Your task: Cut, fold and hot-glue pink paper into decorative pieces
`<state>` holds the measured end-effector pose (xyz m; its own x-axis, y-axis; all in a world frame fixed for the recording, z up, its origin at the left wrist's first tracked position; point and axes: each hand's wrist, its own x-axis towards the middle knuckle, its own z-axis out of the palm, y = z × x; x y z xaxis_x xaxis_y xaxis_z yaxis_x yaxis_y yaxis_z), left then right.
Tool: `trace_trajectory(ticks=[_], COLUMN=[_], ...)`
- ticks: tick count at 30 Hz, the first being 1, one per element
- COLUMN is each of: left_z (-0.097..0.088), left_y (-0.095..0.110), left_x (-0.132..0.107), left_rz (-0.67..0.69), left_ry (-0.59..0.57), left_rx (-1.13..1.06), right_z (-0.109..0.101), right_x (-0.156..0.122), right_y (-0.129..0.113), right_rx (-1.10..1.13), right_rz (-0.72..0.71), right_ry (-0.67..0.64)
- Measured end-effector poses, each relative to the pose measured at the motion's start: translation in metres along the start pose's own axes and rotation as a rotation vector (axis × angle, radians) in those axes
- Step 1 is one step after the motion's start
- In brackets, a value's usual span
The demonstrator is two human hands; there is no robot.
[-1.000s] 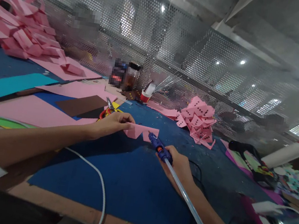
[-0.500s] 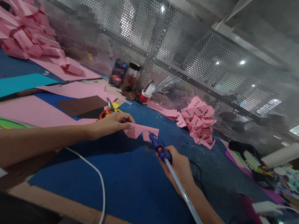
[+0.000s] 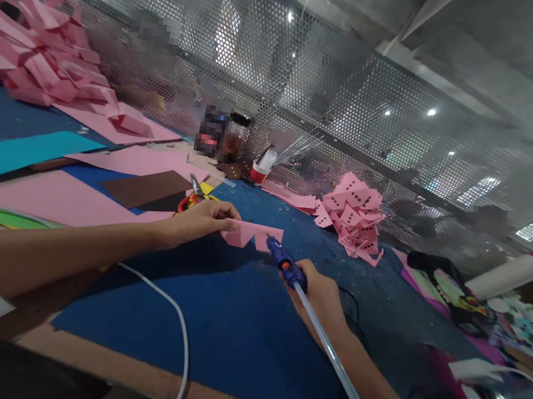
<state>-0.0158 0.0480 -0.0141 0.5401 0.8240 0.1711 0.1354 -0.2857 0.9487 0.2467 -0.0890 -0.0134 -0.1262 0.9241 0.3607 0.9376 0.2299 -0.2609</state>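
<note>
My left hand (image 3: pixel 205 220) pinches one end of a small pink foam or paper piece (image 3: pixel 238 233) with notches along its lower edge, held above the blue mat (image 3: pixel 226 328). In my right hand (image 3: pixel 317 295) is a blue glue gun (image 3: pixel 287 263), its fingers wrapped round the handle. A long clear glue stick (image 3: pixel 328 347) sticks out of the gun's back end. The nozzle is at the right part of the pink piece; whether it touches cannot be made out. Scissors (image 3: pixel 191 200) with red and yellow handles lie just behind my left hand.
Pink cut pieces with dark dots (image 3: pixel 353 210) are heaped at the back. A larger pink pile (image 3: pixel 47 53) lies far left, near coloured sheets (image 3: pixel 26 151). A red-and-white cup (image 3: pixel 261 170) stands by the mesh screen (image 3: pixel 314 92). A white cable (image 3: pixel 177 313) crosses the mat.
Almost nothing differs. Both hands, the pink piece and the glue gun stay in nearly the same place; the glue stick's rear end has shifted very slightly.
</note>
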Motion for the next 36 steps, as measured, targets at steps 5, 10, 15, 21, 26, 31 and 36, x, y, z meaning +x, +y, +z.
trace_trajectory(ticks=[5, 10, 15, 21, 26, 31, 36], left_z=[0.001, 0.0, 0.0, -0.001, -0.001, -0.002, -0.006], left_y=[0.002, 0.004, 0.005, 0.001, -0.002, 0.004, 0.016], left_x=[-0.001, -0.002, -0.003, 0.001, 0.001, 0.0, 0.0], left_rz=[-0.005, -0.003, 0.001, -0.004, 0.006, -0.001, -0.08], left_ry=[0.001, 0.006, 0.0, 0.0, 0.003, 0.022, 0.115], left_rx=[-0.011, 0.008, 0.011, 0.0, 0.003, -0.005, -0.092], right_z=[-0.001, 0.0, -0.001, -0.001, -0.001, -0.005, -0.007], right_x=[0.0, -0.001, 0.0, 0.0, 0.0, 0.001, 0.001], right_y=[0.0, 0.0, -0.001, -0.001, 0.0, -0.008, -0.016], right_rx=[-0.01, -0.017, -0.005, -0.023, -0.011, 0.089, 0.338], right_rz=[-0.004, 0.001, 0.0, 0.003, 0.001, 0.08, 0.176], right_ry=[-0.015, -0.006, -0.017, -0.017, -0.017, 0.002, 0.018])
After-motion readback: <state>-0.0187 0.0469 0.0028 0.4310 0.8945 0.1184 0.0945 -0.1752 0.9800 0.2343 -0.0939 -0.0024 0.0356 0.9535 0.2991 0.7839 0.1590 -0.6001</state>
